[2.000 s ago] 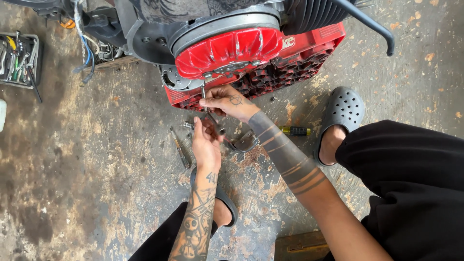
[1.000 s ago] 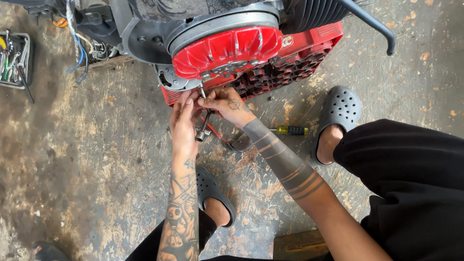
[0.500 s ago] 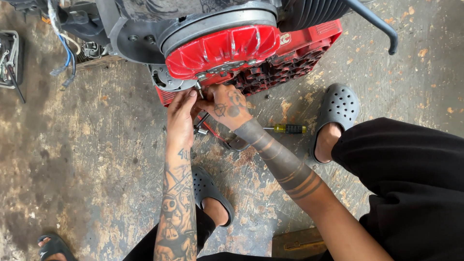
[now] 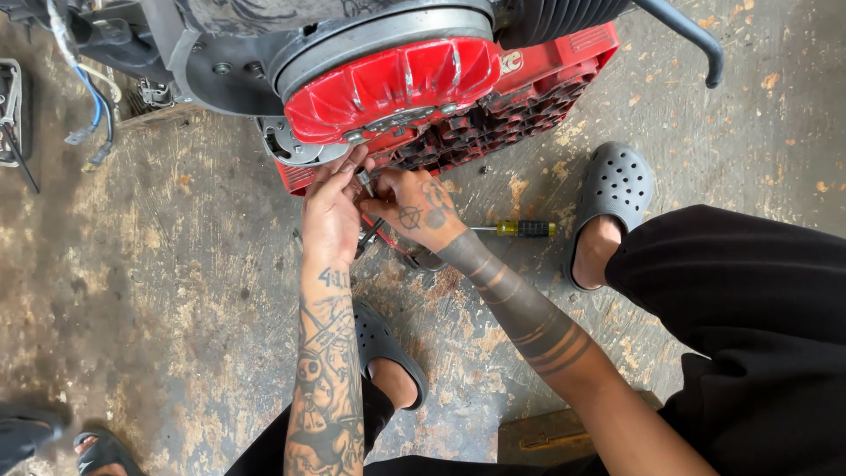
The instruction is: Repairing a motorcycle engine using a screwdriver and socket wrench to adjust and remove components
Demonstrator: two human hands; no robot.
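- Left hand (image 4: 330, 216) and right hand (image 4: 414, 210) meet under the red fan cover (image 4: 392, 88), pinching what seems a small metal part (image 4: 364, 181).
- A screwdriver (image 4: 515, 229) lies just beside them on the floor (image 4: 159, 291).

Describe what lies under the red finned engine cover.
Under the red cover sits a red plastic crate on the floor. Both hands, left and right, hide the small part they work on.
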